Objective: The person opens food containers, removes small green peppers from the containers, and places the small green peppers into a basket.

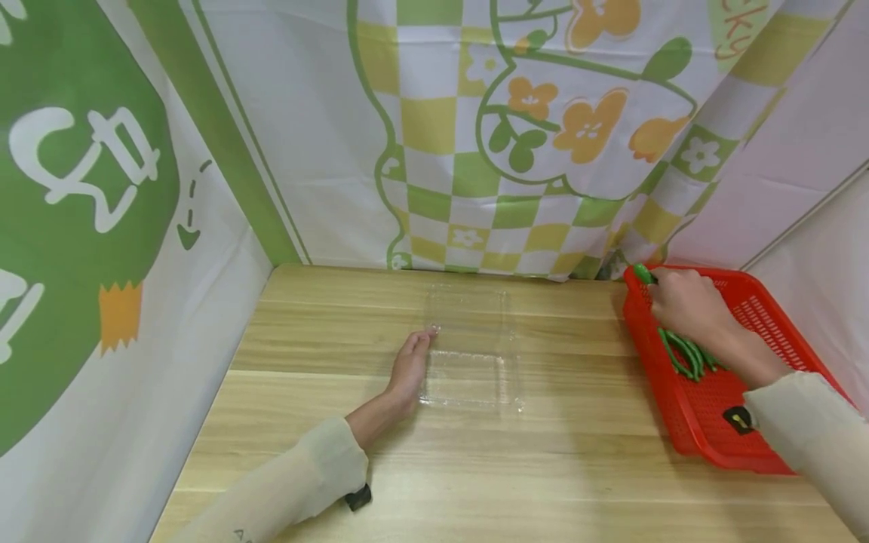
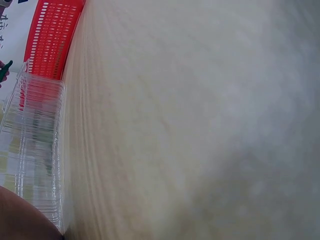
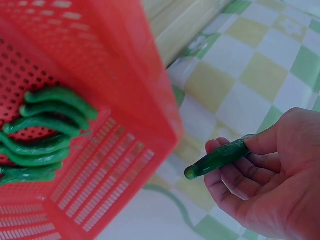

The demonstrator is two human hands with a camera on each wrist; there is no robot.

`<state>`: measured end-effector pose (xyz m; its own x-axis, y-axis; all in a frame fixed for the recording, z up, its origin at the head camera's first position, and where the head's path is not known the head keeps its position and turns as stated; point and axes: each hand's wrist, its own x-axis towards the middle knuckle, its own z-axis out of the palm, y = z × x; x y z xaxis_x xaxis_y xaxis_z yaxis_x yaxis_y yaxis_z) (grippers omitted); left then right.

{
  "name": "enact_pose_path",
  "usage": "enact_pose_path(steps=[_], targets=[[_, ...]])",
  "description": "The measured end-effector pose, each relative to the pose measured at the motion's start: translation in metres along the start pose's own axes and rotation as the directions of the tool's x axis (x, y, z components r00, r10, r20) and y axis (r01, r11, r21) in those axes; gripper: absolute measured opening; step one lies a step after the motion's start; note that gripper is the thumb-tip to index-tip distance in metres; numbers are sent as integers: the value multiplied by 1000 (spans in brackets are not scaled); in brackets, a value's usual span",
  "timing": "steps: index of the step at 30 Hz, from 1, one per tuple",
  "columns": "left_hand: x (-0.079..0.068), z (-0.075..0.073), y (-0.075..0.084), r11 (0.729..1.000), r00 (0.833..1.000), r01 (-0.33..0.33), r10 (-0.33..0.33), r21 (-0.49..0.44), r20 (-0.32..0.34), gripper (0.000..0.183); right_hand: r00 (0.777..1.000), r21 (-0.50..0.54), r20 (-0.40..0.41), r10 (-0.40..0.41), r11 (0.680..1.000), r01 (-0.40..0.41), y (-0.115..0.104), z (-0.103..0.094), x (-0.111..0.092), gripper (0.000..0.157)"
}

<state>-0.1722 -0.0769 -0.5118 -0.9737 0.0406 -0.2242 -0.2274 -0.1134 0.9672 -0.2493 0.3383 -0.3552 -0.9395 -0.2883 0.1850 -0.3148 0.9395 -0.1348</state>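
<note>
My right hand (image 1: pixel 692 305) is above the far left corner of a red plastic basket (image 1: pixel 686 422). It pinches a green chili pepper (image 3: pixel 218 159) between thumb and fingers; the right wrist view shows its blunt end sticking out. More green chili peppers (image 3: pixel 45 125) lie side by side on the basket floor. On the table, a clear plastic box (image 1: pixel 468 377) lies with its lid folded back. My left hand (image 1: pixel 407 373) holds the box's left edge near the fold, fingertips at the rim. In the left wrist view only a blurred part of that hand (image 2: pixel 25 220) shows.
A light wood-grain table (image 1: pixel 570 483) carries the box in the middle and the basket at the right. Behind it hangs a checkered, flowered cloth (image 1: pixel 475 181). A white and green panel (image 1: pixel 88 188) stands along the left side.
</note>
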Motion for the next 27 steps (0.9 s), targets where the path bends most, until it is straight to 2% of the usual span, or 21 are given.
enact_pose_path(steps=[6, 14, 27], targets=[[-1, 1, 0, 1000, 1000, 9, -9, 3, -3, 46, 999, -12, 15, 44, 999, -44, 20, -1, -1, 22], [-2, 0, 1, 1000, 1000, 11, -11, 15, 2, 46, 998, -8, 13, 66, 998, -66, 37, -4, -4, 29], [-1, 0, 2, 1000, 1000, 8, -8, 17, -12, 46, 985, -55, 116, 127, 991, -121, 71, -9, -8, 29]])
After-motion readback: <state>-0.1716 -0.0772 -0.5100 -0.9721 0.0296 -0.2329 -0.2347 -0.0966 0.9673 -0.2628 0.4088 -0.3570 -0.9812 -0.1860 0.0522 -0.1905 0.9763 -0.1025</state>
